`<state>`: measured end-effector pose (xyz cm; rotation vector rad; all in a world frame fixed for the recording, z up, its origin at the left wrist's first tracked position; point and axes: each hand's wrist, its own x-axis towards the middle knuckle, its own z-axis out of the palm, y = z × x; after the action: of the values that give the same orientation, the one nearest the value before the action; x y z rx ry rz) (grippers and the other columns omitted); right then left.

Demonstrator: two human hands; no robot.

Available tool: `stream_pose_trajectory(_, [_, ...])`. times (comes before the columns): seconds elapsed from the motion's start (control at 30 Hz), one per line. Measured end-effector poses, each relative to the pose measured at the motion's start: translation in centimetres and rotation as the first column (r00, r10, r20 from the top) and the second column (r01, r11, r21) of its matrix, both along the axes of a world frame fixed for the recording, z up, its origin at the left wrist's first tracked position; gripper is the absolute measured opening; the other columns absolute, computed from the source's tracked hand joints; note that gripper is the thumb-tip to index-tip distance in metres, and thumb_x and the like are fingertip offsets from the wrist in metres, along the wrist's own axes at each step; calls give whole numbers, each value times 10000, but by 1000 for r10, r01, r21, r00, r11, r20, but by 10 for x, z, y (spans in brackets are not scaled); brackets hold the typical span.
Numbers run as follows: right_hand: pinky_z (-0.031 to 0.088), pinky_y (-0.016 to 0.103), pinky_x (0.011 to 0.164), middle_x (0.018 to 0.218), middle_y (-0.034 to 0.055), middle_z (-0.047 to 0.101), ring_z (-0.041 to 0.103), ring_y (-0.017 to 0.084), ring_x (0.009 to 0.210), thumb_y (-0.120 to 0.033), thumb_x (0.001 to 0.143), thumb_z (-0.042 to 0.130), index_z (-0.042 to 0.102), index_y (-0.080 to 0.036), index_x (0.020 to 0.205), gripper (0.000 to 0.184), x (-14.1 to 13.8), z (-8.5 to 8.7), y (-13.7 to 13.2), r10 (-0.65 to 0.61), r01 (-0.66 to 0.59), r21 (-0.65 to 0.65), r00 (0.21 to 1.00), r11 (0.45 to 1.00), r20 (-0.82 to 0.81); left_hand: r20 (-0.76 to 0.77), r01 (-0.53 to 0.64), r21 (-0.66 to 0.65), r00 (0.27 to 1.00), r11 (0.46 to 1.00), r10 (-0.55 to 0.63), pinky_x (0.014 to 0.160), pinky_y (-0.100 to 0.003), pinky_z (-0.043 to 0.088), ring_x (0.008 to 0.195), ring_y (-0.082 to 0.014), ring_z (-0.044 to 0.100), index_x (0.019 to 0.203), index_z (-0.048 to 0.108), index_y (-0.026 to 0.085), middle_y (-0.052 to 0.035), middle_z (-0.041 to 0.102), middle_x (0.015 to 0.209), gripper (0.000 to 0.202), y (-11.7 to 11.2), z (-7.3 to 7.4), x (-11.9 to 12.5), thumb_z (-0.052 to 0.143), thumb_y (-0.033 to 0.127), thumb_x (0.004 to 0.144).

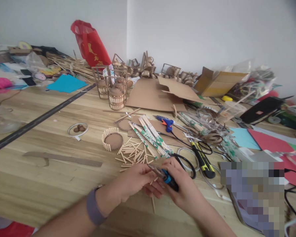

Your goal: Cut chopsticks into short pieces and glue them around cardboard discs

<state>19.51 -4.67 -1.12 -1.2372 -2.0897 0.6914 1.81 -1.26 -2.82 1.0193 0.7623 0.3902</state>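
Right hand (181, 184): fingers wrapped around the black-and-blue grips of the pliers (166, 177), tool pointing up and leftward. How far the jaws are parted, I cannot tell. Left hand (130, 181): half curled just beside the tool's nose, thumb and fingers appearing to pinch a short wooden stick (154, 180); the exact contact is partly hidden. A second stick (153, 204) shows below my fingers; whether held or lying on the table (51, 194), unclear.

Location: both hands are at the near side of the loose stick pile (133, 153), with paper-wrapped chopsticks (148, 133) beyond it and a cardboard ring edged with upright sticks (113, 141) to its left.

Handling, as judged: the stick is very light, stiff and dry, with little slip but a tendency to roll between the fingertips. Being thin, it would probably snap or splinter under a sideways load. Best hold: thumb against forefinger near one end, skin clear of the metal. The pliers look the heavier item, rigid, with grips likely to give good purchase; hold well back on the handles for leverage. The edged ring seems more fragile; take it by the cardboard base, not the upright sticks.
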Motion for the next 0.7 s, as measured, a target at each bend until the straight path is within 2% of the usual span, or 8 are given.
stream_pose_trajectory(0.1, [476,290,760,922,53,603,578,189,877,-86,832,521,556,-210,886,139,1,1,1,-5,3,-31,998,1000,-58,43,21,16,999,1000,-22,655,-303,488,705,-193,675,776,632,143,-62,706,759,575,0,-1,0,703,700,652])
stream_pose_trajectory(0.2, [474,315,809,995,65,620,593,199,925,-170,856,543,562,-206,919,75,1,-3,2,-113,109,-46,989,993,-93,44,-11,-3,999,1000,11,679,-319,488,709,-195,670,775,602,152,-45,695,743,626,0,1,2,713,741,596])
stream_pose_trajectory(0.3, [489,331,776,963,62,644,621,209,862,-288,847,585,567,-199,1012,189,-3,-9,1,-254,239,-140,962,961,-102,44,-103,-41,994,994,104,685,-297,474,710,-175,657,796,611,157,-19,684,741,618,1,2,4,742,718,571])
stream_pose_trajectory(0.37, [501,322,732,911,46,660,636,206,800,-345,823,617,564,-198,1060,284,-7,-12,-1,-307,280,-211,946,937,-108,49,-168,-51,984,985,170,670,-275,463,690,-151,632,813,629,154,-5,668,734,613,1,1,5,756,700,565])
stream_pose_trajectory(0.43, [510,319,754,941,51,677,652,213,838,-344,799,632,569,-202,1078,320,-12,-14,-3,-313,282,-219,942,934,-122,57,-214,-50,975,976,217,643,-255,448,653,-127,594,799,637,147,6,641,704,612,2,-2,5,766,692,555])
stream_pose_trajectory(0.53, [506,323,815,1002,63,689,656,223,918,-305,785,621,586,-210,1088,319,-17,-15,-4,-308,290,-148,944,945,-119,93,-229,-47,968,972,233,628,-246,438,627,-111,557,771,630,142,3,625,696,586,2,-7,7,776,670,565])
stream_pose_trajectory(0.6, [504,326,823,1000,63,695,657,225,914,-306,783,622,598,-214,1077,308,-19,-16,-4,-308,297,-114,946,948,-100,107,-224,-37,968,974,227,628,-246,438,616,-106,549,762,622,143,2,621,697,550,2,-9,8,773,645,594])
stream_pose_trajectory(0.7, [508,320,791,972,62,702,661,222,879,-367,814,605,590,-208,1072,303,-18,-17,-2,-311,296,-140,944,945,-106,75,-241,23,968,970,238,618,-248,441,612,-119,573,741,612,150,4,625,674,517,2,-7,7,746,637,633])
